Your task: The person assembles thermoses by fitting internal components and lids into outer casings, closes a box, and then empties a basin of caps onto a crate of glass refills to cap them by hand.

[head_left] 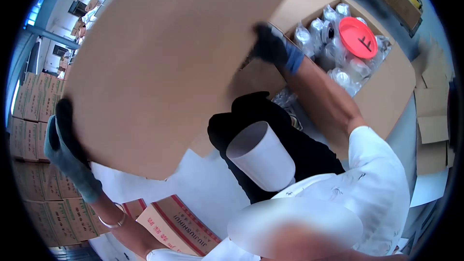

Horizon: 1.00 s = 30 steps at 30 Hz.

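I have the cardboard point(154, 77) raised between both hands, its broad brown face filling much of my view; I cannot tell whether it is a loose sheet or one side of a carton. My left hand point(70, 152), gloved, is closed on its left edge. My right hand point(273, 46), also gloved, grips the opposite edge, though blur hides exactly how the fingers sit.

I judge the handling to be partway: the cardboard is off any support and has yet to be put down. Just beyond the right hand, the open box point(386, 84) already holds bagged containers point(340, 75), with a red lid point(357, 37) lying on top of them. That much packing looks done; the flaps are spread, so closing is not done. I can't tell whether the box is full.

Below and between the hands, a white cylinder point(270, 164) rests on the black trousers point(309, 152), outside the box. Near the left forearm lies a printed carton point(179, 224), and past the left hand stand stacked cartons point(31, 135).
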Each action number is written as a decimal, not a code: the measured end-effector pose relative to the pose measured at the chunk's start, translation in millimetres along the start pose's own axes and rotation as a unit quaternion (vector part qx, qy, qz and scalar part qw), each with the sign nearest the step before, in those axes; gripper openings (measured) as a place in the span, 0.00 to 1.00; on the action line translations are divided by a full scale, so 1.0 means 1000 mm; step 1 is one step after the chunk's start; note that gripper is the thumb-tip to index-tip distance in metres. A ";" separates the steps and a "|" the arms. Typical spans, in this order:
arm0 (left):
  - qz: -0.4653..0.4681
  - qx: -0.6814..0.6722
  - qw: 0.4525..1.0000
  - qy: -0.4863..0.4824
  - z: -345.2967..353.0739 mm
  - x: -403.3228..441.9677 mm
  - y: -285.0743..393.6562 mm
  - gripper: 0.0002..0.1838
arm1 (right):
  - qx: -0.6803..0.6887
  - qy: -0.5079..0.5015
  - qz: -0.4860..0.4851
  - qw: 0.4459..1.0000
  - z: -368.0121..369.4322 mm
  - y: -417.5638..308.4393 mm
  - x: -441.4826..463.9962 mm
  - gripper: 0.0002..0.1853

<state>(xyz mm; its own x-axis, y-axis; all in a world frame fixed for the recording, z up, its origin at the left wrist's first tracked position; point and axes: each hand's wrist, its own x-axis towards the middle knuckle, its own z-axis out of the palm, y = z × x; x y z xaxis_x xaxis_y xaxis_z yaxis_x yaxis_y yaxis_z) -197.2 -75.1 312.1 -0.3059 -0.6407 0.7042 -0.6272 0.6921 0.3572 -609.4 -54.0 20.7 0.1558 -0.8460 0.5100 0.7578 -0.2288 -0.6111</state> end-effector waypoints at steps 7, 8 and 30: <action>-0.265 -0.294 0.918 -0.037 0.030 0.087 -0.062 0.28 | -0.579 0.132 -0.173 0.786 0.068 -0.046 0.070 0.45; -0.292 -0.333 0.896 -0.046 0.045 0.104 -0.062 0.30 | -0.636 0.184 -0.185 0.726 0.055 -0.032 0.076 0.47; 0.211 -0.091 0.972 0.042 0.176 -0.004 0.107 0.34 | -0.655 0.389 -0.477 0.439 0.010 -0.156 0.167 0.22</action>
<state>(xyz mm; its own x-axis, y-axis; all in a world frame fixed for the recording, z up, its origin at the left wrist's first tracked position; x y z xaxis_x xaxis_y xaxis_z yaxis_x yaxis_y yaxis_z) -389.1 -56.8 239.1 -0.4440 -0.2632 0.8565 -0.3192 0.9396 0.1233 -694.8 -154.9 207.5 -0.4862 0.1443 0.8618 -0.8499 -0.3073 -0.4280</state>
